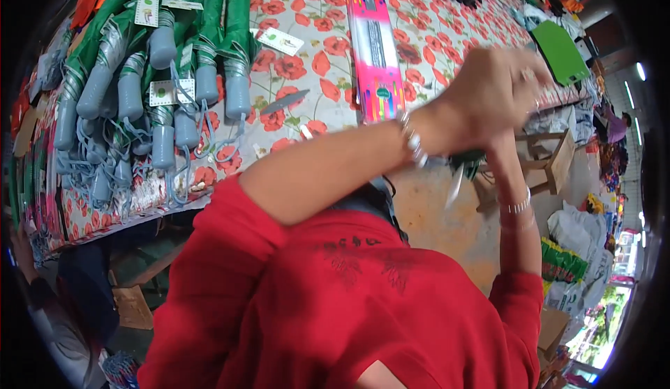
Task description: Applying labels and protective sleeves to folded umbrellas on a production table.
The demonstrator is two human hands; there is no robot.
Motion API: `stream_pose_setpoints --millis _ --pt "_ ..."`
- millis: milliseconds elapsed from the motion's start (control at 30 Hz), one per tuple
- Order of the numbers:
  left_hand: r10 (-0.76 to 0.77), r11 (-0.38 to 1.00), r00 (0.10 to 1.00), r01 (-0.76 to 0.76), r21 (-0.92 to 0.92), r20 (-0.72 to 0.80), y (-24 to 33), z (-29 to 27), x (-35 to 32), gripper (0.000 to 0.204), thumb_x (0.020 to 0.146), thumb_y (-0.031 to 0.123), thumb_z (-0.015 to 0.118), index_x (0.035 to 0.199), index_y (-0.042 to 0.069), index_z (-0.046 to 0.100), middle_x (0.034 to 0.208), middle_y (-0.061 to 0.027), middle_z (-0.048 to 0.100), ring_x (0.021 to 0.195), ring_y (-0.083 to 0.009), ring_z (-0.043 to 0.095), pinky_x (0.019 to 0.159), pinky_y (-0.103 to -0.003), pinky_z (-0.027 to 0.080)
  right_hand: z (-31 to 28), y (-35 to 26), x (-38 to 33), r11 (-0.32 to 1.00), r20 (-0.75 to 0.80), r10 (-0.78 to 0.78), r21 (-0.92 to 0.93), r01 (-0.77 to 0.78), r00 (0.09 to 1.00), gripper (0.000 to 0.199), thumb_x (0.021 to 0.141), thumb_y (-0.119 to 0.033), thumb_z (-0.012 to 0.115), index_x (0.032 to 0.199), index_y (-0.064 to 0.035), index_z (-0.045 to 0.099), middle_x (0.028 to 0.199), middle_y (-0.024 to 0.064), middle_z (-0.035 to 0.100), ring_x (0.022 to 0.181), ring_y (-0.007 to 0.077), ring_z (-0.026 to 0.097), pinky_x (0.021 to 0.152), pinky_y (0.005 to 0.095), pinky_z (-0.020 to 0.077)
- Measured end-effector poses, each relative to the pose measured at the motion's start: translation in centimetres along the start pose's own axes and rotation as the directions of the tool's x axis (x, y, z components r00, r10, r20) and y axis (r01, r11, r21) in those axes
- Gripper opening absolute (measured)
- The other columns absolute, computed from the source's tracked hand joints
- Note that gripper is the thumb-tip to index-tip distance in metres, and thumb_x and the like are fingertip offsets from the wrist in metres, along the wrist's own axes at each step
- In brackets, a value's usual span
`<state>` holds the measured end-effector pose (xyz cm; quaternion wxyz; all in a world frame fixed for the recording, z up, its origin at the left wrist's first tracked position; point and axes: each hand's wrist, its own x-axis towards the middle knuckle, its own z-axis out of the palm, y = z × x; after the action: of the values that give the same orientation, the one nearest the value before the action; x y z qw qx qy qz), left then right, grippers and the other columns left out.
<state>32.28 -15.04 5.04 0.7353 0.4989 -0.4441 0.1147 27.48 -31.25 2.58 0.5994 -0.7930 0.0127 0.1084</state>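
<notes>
Both my hands are raised together at the right, beyond the table's near edge. My left hand (478,96), with beads at its wrist, is closed, its fingers curled and smeared by motion. It covers most of my right hand (501,143), which comes up from below and appears closed against it. Just under the wrists shows a dark green piece (467,156), with a blurred white strip (456,183) hanging beside it. What the hands grip is hidden. On the table's left lie several folded green umbrellas (227,19) with grey handles, looped cords and white tags.
A poppy-patterned cloth covers the table (307,19). On it lie a long pink and white package (377,54), a grey pointed flat piece (285,101) and a loose white tag (280,41). At right are a bright green panel (560,53), a wooden stool (551,155) and white sacks (579,225).
</notes>
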Motion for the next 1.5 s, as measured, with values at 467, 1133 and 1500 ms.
stream_pose_setpoints --millis 467,1133,1500 --pt "-0.234 0.968 0.972 0.235 -0.093 0.020 -0.5 -2.2 2.4 0.031 0.080 0.024 0.065 0.094 -0.004 0.066 0.065 -0.0070 0.062 0.055 -0.0120 0.051 0.051 -0.024 0.042 4.9 -5.4 0.1 0.973 0.015 -0.184 -0.141 0.185 0.983 0.023 0.069 -0.014 0.062 0.087 0.0003 0.060 0.074 0.0067 0.060 0.060 0.0124 0.051 0.054 0.0226 0.0426" --pt "-0.397 0.540 0.733 -0.300 0.786 0.552 -5.4 -13.9 -9.2 0.031 0.067 0.021 0.075 0.088 0.002 0.064 0.079 -0.0093 0.059 0.074 -0.0225 0.054 0.067 -0.031 0.046 8.0 6.3 -0.5 0.798 0.033 -0.294 -0.541 0.264 0.955 0.046 0.060 -0.021 0.065 0.104 -0.0105 0.066 0.069 0.0172 0.064 0.058 0.0368 0.055 0.053 0.0383 0.0415" --pt "-0.876 0.426 0.454 0.571 0.702 0.163 -4.0 -14.1 -4.7 0.013 0.072 0.012 0.070 0.070 0.001 0.064 0.057 -0.0031 0.057 0.050 -0.0120 0.049 0.049 -0.025 0.041 10.4 5.7 2.3 0.617 0.041 -0.314 -0.750 0.237 0.948 0.067 0.061 -0.028 0.065 0.127 -0.0187 0.056 0.069 0.0170 0.065 0.059 0.0367 0.059 0.052 0.0390 0.0425"
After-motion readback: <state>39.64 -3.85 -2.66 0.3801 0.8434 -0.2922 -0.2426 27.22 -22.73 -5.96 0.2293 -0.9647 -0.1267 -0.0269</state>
